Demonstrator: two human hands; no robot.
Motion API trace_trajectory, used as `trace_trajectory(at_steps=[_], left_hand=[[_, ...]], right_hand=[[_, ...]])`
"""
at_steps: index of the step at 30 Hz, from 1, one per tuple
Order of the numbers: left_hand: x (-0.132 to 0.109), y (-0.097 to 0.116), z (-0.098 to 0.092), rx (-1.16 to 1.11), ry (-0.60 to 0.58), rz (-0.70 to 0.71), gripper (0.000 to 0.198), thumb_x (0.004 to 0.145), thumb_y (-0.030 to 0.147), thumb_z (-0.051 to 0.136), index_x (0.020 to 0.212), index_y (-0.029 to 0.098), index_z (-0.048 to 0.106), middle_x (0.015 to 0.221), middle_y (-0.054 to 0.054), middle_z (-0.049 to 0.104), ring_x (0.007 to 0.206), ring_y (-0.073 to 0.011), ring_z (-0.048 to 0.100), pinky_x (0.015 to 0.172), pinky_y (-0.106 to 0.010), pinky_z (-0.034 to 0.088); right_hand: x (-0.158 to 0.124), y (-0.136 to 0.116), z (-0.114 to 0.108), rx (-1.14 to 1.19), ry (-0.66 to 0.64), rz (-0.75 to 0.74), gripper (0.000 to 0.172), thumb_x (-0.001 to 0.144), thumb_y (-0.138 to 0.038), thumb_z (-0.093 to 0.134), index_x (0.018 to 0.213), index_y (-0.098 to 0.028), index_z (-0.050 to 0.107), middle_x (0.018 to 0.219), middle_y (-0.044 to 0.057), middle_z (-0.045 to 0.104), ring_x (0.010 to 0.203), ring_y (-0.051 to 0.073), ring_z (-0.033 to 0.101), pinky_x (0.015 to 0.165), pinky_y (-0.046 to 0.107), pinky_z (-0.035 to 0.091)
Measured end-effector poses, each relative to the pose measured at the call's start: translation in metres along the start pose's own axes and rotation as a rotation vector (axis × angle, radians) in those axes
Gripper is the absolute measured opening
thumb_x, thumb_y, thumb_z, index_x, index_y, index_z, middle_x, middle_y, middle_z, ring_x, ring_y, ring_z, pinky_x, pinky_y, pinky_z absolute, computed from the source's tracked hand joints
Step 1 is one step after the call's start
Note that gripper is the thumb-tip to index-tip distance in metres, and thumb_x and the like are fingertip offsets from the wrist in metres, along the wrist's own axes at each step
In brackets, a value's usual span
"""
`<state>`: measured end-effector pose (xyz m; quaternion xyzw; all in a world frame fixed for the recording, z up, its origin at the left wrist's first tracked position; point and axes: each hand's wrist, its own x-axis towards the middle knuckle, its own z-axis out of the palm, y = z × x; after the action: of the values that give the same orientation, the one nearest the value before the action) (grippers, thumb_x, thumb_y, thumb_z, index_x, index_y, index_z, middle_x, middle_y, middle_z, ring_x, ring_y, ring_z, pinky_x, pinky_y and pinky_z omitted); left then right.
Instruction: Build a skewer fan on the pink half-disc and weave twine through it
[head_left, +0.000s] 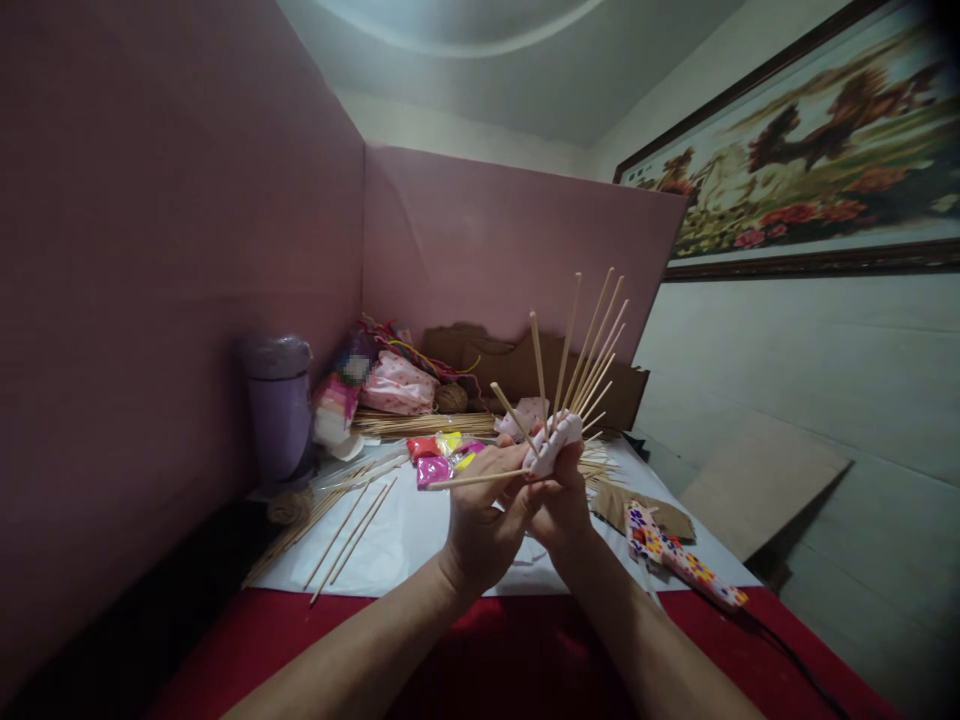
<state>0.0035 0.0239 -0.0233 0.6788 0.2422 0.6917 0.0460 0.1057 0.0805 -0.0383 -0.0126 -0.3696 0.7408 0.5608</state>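
Note:
A white lump (553, 447), soft-looking like clay, is held up over the table with thin wooden sticks (589, 355) fanning out of it. Most of the sticks point up and away to the right, and one lies out to the left over my left hand. My left hand (484, 520) closes on the lump's near left side, thumb toward the middle. From the right and below, my right hand (564, 505) wraps round the same lump. The fingertips behind it are partly hidden.
Colored clay packets (435, 470) lie left of my hands. Loose sticks (352, 535), a purple tumbler (279, 410) and twine (291, 506) are farther left. A flower-patterned glue gun (679, 555) with a cord lies right, beside torn cardboard (652, 512). Pink panels (510, 240) stand behind.

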Motion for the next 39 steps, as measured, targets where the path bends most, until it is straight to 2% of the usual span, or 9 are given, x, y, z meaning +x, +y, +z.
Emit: trace_trajectory(at_steps=[3,7,12,17,22,30,33,37,39], left_hand=[[-0.001,-0.001,0.000,-0.001,0.001,0.009,0.024,0.083,0.031,0.061,0.101,0.017,0.069,0.094,-0.011,0.071,0.088,-0.0219,0.062,0.082,-0.035,0.046],[-0.002,-0.001,0.000,-0.008,0.005,-0.006,0.021,0.083,0.029,0.061,0.099,0.017,0.069,0.093,-0.010,0.070,0.087,-0.0213,0.061,0.080,-0.034,0.046],[0.000,0.000,-0.001,-0.025,0.012,-0.073,0.015,0.086,0.023,0.056,0.078,0.016,0.067,0.077,-0.005,0.067,0.072,-0.0156,0.057,0.071,-0.027,0.044],[-0.002,-0.009,0.001,-0.080,0.073,-0.278,0.032,0.086,0.029,0.054,0.058,0.016,0.056,0.061,0.000,0.055,0.058,-0.0108,0.047,0.059,-0.023,0.039],[-0.004,-0.019,0.003,-0.244,0.114,-0.492,0.035,0.083,0.037,0.057,0.055,0.016,0.055,0.060,0.002,0.050,0.060,-0.0109,0.044,0.060,-0.023,0.038],[0.001,-0.024,0.005,-0.413,0.242,-0.642,0.032,0.076,0.040,0.064,0.056,0.015,0.062,0.056,0.002,0.055,0.058,-0.0105,0.047,0.059,-0.023,0.040],[0.003,-0.033,0.006,-0.520,0.354,-0.741,0.029,0.072,0.039,0.068,0.058,0.014,0.065,0.056,0.001,0.059,0.054,-0.0099,0.049,0.057,-0.023,0.041],[0.007,-0.045,0.003,-0.610,0.484,-0.861,0.027,0.063,0.037,0.075,0.064,0.011,0.068,0.057,-0.001,0.062,0.051,-0.0099,0.053,0.052,-0.023,0.041],[0.009,-0.048,0.000,-0.605,0.482,-0.911,0.030,0.061,0.039,0.077,0.064,0.011,0.068,0.058,-0.002,0.063,0.051,-0.0102,0.054,0.049,-0.022,0.041]], right_hand=[[0.000,0.000,-0.003,-0.034,-0.022,0.011,0.035,0.063,-0.058,0.073,0.088,-0.034,0.071,0.079,-0.003,0.070,0.072,0.017,0.065,0.066,0.031,0.056],[0.000,0.001,-0.001,-0.049,-0.022,0.027,0.038,0.060,-0.060,0.074,0.087,-0.035,0.071,0.081,-0.003,0.070,0.080,0.018,0.066,0.078,0.036,0.054],[0.001,0.004,0.002,-0.007,-0.020,0.050,0.047,0.058,-0.057,0.077,0.096,-0.034,0.068,0.092,-0.005,0.070,0.085,0.015,0.065,0.084,0.032,0.053],[0.002,0.009,0.006,-0.015,0.044,0.078,0.046,0.057,-0.056,0.079,0.090,-0.026,0.069,0.090,-0.001,0.072,0.090,0.018,0.065,0.087,0.031,0.053],[0.001,0.012,0.015,0.027,0.095,0.117,0.043,0.059,-0.050,0.079,0.089,-0.023,0.069,0.088,0.001,0.072,0.092,0.020,0.064,0.080,0.031,0.055],[0.002,0.017,0.019,0.013,0.099,0.110,0.045,0.060,-0.050,0.079,0.090,-0.018,0.068,0.082,0.002,0.072,0.078,0.018,0.065,0.071,0.028,0.052],[0.005,0.022,0.014,-0.045,0.178,0.052,0.046,0.064,-0.054,0.074,0.092,-0.018,0.067,0.083,0.002,0.072,0.074,0.017,0.064,0.064,0.028,0.051],[0.009,0.025,0.009,-0.074,0.386,-0.040,0.040,0.068,-0.052,0.072,0.093,-0.021,0.065,0.076,-0.002,0.072,0.060,0.013,0.061,0.049,0.022,0.046],[0.011,0.022,0.007,-0.076,0.461,-0.040,0.032,0.068,-0.046,0.074,0.087,-0.022,0.064,0.066,-0.003,0.069,0.052,0.011,0.057,0.042,0.020,0.042]])
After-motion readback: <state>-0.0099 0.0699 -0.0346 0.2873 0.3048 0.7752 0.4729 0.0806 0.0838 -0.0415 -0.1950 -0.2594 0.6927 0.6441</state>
